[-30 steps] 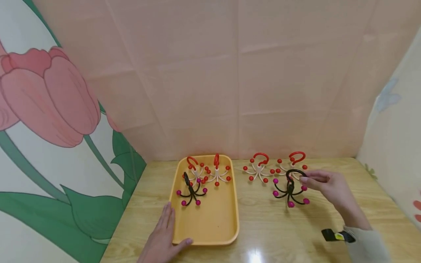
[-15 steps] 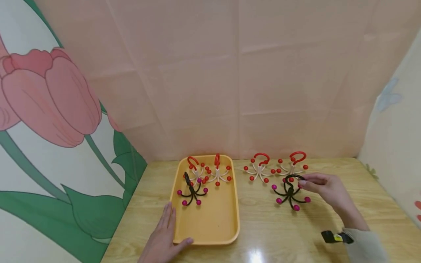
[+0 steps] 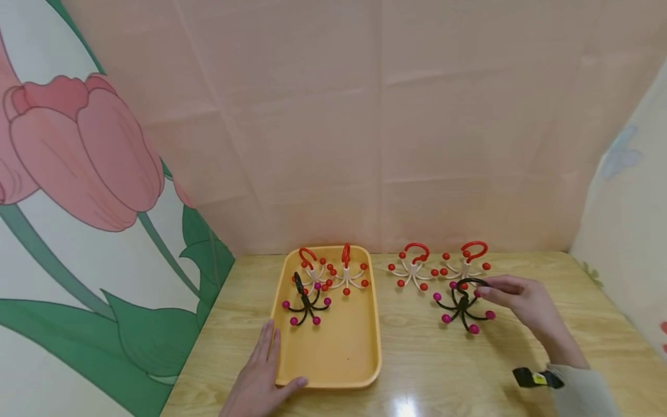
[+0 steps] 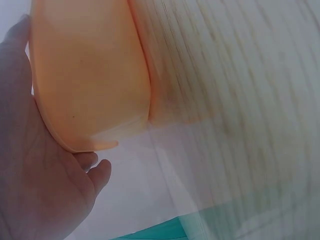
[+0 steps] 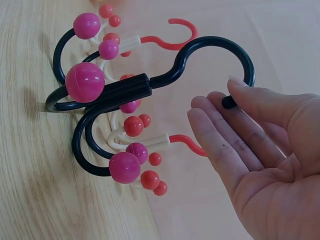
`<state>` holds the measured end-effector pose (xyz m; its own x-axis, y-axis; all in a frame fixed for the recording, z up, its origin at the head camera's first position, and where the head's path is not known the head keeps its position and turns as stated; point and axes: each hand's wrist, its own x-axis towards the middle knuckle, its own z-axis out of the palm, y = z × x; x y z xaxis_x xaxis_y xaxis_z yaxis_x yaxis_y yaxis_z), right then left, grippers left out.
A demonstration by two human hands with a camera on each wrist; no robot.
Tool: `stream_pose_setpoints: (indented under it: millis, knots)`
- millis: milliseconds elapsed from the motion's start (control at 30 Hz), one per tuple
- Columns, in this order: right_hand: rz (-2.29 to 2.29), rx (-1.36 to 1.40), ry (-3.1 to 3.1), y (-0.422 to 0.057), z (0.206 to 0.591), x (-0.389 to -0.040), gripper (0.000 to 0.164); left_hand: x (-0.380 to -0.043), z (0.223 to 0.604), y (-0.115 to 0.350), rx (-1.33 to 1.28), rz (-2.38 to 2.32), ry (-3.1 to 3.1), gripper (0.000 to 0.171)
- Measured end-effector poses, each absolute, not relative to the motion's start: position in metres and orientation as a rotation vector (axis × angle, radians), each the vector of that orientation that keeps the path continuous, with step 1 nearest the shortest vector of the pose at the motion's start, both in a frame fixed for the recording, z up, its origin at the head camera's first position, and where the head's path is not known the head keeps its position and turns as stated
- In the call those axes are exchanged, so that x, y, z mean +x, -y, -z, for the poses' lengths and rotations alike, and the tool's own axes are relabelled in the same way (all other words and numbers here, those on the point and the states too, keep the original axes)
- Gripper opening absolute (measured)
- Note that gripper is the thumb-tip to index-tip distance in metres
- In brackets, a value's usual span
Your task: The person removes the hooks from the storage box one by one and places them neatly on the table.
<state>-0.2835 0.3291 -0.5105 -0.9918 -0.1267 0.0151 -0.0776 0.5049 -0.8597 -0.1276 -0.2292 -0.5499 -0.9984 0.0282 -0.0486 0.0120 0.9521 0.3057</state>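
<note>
In the head view my right hand pinches the curved hook of a black octopus-style hanger with magenta ball tips. Its arms spread close over the table, right of the tray. The right wrist view shows the thumb against the black hook near its tip, with the other fingers extended beside it. My left hand rests along the left side of the yellow tray, fingers straight, thumb at the front edge. A similar black hanger and two white hangers with red hooks stand in the tray.
Two more white hangers with red hooks and balls, one at the left and one at the right, stand behind the black hanger. A pink cloth closes off the back of the wooden table. Patterned cloths hang at both sides.
The black hanger in my right hand has turned about its upright axis and come slightly lower, the right hand lowering with it. My left hand keeps its place on the tray.
</note>
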Motion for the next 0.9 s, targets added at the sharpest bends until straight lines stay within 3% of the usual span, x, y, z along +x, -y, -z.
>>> stream_pose_setpoints:
  millis: [467,667,900]
  knots:
    - [1.416,-0.123,-2.788,-0.334,0.502,-0.277,0.061,-0.127,0.549,0.225,-0.003,-0.486,-3.022,0.127]
    - [1.551,-0.102,-2.868,-0.316,0.479,-0.261,0.052,-0.126,0.55,0.225,-0.003,-0.49,-3.02,0.127]
    - [1.662,-0.228,-2.915,-0.262,0.442,-0.251,0.038,-0.128,0.548,0.228,0.009,-0.479,-3.024,0.125]
